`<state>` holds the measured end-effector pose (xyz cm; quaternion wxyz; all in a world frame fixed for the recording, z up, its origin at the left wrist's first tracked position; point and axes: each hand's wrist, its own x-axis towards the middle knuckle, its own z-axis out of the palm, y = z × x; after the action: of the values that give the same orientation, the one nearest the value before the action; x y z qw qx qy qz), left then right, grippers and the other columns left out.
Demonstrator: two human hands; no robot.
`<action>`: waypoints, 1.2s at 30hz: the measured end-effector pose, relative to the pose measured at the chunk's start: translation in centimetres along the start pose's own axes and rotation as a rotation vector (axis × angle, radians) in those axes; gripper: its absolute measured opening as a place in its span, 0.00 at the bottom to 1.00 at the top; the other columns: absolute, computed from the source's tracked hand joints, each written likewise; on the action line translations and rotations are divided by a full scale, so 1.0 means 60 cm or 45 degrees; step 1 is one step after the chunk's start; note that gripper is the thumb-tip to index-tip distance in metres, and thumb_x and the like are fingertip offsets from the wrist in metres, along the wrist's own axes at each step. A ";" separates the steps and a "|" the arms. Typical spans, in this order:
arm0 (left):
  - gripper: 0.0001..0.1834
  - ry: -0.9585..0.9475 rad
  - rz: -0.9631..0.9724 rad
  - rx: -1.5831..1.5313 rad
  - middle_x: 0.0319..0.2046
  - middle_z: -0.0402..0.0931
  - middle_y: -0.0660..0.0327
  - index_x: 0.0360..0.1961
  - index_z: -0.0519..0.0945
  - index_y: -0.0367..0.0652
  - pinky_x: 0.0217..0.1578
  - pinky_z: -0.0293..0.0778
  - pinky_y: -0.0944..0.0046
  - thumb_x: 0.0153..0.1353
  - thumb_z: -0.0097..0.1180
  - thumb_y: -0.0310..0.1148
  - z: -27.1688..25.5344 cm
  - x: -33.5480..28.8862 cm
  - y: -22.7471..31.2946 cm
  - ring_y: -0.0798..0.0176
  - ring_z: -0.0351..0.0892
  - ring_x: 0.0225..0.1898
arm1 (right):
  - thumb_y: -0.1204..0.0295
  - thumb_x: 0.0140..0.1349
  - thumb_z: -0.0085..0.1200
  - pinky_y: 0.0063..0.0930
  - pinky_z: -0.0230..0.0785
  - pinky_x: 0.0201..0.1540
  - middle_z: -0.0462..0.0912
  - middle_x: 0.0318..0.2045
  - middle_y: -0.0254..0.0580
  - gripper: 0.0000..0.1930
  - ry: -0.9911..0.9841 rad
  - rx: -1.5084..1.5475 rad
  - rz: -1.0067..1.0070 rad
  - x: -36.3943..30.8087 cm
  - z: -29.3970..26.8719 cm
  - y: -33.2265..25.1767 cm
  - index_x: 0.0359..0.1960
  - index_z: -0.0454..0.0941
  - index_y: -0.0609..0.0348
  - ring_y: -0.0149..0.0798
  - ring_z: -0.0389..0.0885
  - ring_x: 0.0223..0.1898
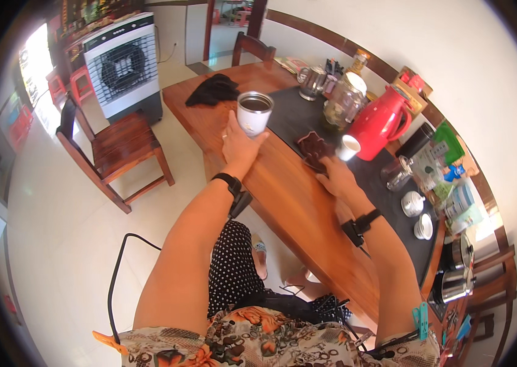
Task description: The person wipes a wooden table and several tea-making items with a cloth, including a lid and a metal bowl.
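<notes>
My left hand (240, 145) is closed round a white metal-rimmed tumbler (253, 125) at the table's left edge. Dark liquid fills most of the tumbler, and its top has no lid. Farther right, my right hand (338, 177) has its fingers closed at the near edge of a dark brown dish (315, 148) with a wavy outline, perhaps a coaster, on the dark tabletop strip. Some of those fingertips are hidden. Just beyond that hand a small white cup (348, 147) stands tilted in view beside a red thermos jug (381, 122).
The wooden table (289, 202) carries a black cloth (212, 90), a glass jar (343, 101), a glass pot (312, 82), a white lidded pot (412, 203) and a small white bowl (423, 227). Packets and boxes line the wall. A wooden chair (127, 147) and an air cooler (123, 64) stand left.
</notes>
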<state>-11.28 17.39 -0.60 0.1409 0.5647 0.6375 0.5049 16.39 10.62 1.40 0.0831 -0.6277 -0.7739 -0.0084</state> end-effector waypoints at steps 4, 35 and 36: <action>0.47 -0.073 -0.022 -0.036 0.54 0.76 0.47 0.63 0.63 0.42 0.52 0.72 0.45 0.46 0.73 0.50 0.012 0.014 -0.012 0.41 0.74 0.55 | 0.62 0.57 0.61 0.43 0.72 0.51 0.74 0.45 0.44 0.21 0.058 0.056 -0.031 -0.141 -0.047 0.021 0.52 0.72 0.49 0.51 0.73 0.50; 0.45 0.010 0.273 -0.177 0.55 0.74 0.39 0.59 0.68 0.25 0.58 0.68 0.52 0.49 0.74 0.46 0.033 0.048 -0.077 0.43 0.75 0.56 | 0.62 0.60 0.55 0.52 0.58 0.64 0.67 0.63 0.49 0.21 0.258 -0.160 0.605 -0.650 -0.103 0.041 0.54 0.76 0.55 0.53 0.62 0.67; 0.45 0.008 0.267 -0.196 0.54 0.74 0.40 0.59 0.68 0.25 0.58 0.68 0.52 0.49 0.74 0.46 0.030 0.050 -0.075 0.44 0.75 0.56 | 0.63 0.60 0.54 0.50 0.59 0.65 0.65 0.65 0.50 0.21 0.299 -0.270 0.796 -0.685 -0.104 0.060 0.55 0.76 0.53 0.53 0.60 0.68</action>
<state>-13.48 21.51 -3.88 0.1283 0.6143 0.5347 0.5660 28.79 -29.20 1.50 0.1044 -0.8343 -0.5243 -0.1351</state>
